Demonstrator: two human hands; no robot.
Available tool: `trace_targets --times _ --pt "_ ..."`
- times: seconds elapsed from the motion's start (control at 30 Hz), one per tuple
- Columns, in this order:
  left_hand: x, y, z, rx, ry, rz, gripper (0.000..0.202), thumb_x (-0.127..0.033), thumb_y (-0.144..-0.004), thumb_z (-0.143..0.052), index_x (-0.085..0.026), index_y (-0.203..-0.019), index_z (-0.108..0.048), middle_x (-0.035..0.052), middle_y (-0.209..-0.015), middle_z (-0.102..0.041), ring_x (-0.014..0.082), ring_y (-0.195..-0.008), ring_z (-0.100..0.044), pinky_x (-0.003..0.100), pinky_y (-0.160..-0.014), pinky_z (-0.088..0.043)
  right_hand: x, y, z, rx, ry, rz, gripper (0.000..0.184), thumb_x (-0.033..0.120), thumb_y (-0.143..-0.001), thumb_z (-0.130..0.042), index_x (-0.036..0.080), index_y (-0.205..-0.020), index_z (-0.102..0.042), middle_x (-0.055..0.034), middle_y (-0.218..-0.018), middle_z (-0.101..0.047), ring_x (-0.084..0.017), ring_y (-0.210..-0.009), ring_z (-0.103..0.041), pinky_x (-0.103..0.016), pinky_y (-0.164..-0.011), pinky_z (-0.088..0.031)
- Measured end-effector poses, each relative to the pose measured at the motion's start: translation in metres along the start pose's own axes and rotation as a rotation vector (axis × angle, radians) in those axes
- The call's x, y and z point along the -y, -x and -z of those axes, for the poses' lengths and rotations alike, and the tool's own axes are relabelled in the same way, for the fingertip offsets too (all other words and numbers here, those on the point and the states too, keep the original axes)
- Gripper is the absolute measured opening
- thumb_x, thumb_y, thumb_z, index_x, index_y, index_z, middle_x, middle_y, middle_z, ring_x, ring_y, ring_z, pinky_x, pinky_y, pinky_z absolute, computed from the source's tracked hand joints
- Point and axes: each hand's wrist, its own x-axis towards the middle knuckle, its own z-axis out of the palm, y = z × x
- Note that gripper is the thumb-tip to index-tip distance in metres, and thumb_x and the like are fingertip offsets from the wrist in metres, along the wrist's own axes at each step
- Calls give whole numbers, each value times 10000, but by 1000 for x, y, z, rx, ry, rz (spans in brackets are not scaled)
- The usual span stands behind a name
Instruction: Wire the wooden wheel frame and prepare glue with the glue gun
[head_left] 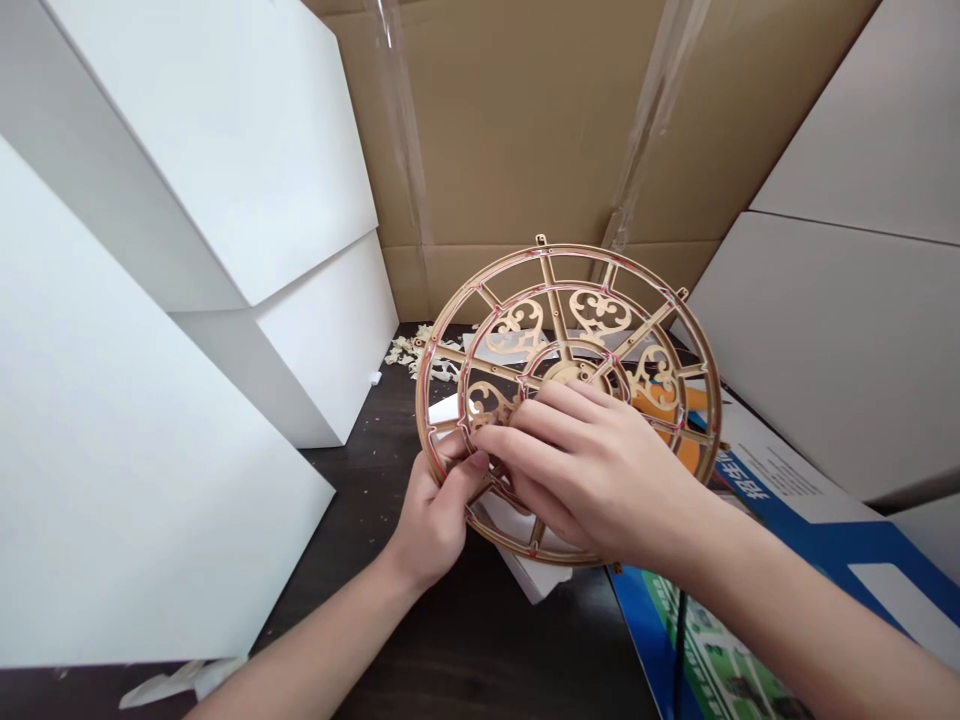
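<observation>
gold-toned wheel point(571, 374), tilted, mid-frame. left hand point(441, 510) pinches it at lower left, thumb in front; right hand point(589, 465) curls over its lower middle, fingertip hold can't tell. probably light, stiff; scrollwork point(600, 312) looks fragile, best held by rim point(715, 400).

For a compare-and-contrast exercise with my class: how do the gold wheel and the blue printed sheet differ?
Shape: the gold wheel is round and openwork, with rings and spokes; the blue printed sheet is flat, with straight edges.
Colour: the wheel is mostly gold; the sheet mixes blue, white and green.
Pose: the wheel is held up, tilted, in the left hand; the sheet lies beneath.
Shared: the right hand or its forearm partly covers each.
</observation>
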Motion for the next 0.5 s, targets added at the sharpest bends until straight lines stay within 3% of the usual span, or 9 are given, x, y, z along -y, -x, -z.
trace_targets --times 0.13,0.27,0.5 --pt "-1 0 -2 43 44 33 279 -391 -981 -618 -189 -1117 -755 86 -962 -746 254 -856 -728 345 -752 -603 0 0 -1 25 -28 -15 204 128 -955 -503 163 -989 -701 -51 -827 -631 -196 -788 -460 -341 -711 -372" --pt "-1 1 -2 45 38 17 234 -362 -987 -619 -191 -1070 -754 74 -943 -745 231 -822 -731 297 -681 -592 -1 1 -2 31 -45 -13 175 116 -929 -523 153 -949 -692 -45 -819 -620 -199 -787 -450 -344 -718 -365" --pt "-3 0 -1 55 67 52 254 -386 -986 -617 -177 -1001 -760 70 -814 -737 234 -728 -732 257 -511 -531 -1 2 -3 26 -32 -17 248 111 -912 -527 122 -1090 -700 -44 -809 -607 -205 -785 -442 -348 -720 -366"
